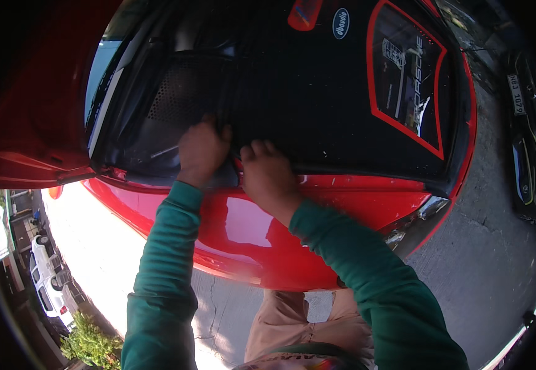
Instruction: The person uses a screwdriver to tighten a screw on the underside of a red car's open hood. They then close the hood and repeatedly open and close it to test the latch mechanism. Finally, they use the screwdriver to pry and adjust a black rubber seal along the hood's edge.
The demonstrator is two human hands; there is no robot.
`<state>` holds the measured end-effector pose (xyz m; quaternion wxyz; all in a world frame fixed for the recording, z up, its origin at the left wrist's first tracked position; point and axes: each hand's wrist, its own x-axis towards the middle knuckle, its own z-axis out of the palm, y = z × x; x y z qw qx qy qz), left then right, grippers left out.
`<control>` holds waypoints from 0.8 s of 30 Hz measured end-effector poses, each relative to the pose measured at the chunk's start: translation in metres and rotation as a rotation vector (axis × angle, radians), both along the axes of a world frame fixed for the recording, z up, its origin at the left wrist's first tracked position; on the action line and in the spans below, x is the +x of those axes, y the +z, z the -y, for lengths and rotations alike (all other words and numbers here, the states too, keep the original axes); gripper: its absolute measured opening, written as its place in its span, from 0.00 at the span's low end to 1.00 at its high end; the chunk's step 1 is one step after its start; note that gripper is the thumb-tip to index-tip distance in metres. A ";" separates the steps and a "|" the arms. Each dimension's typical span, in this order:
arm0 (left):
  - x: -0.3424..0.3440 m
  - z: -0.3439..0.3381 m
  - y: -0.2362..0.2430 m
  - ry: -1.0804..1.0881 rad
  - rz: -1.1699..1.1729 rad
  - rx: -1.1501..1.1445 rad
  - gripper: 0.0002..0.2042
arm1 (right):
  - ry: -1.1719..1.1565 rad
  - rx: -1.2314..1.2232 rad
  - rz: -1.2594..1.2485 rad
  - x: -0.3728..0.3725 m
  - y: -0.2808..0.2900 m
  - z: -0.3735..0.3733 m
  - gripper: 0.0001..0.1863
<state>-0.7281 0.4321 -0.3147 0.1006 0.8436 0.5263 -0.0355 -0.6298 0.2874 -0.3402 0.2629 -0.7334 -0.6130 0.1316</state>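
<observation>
A black carpet-like panel [280, 92] covers much of the open compartment of a red car [366, 203]. Above the compartment's near edge, my left hand [203, 148] is closed, its fingers curled beside the panel's left border. What lies between those fingers is hidden. Just to its right, my right hand [269, 176] curls its fingers over the panel's near left corner, knuckles up. Both hands are close together, and green sleeves cover my forearms. A dark perforated piece [178, 92] lies in the recess beyond my left hand.
At the left stands the raised red lid [33, 111]. A red-framed clear window [407, 80] is set into the panel's right side, near an oval badge [340, 23]. Another dark car [530, 142] is parked at the right. A white vehicle [49, 280] and a green bush [92, 342] are at lower left.
</observation>
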 end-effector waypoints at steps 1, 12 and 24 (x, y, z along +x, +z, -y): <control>-0.009 0.000 -0.004 -0.019 0.047 0.047 0.20 | -0.005 0.040 0.021 -0.004 0.000 -0.001 0.08; 0.066 0.089 0.056 -0.916 0.177 -0.351 0.20 | -0.170 -0.271 0.107 0.118 0.010 0.113 0.19; 0.078 0.085 0.013 -0.913 0.077 -0.315 0.14 | -0.131 -0.300 -0.132 0.167 0.000 0.140 0.15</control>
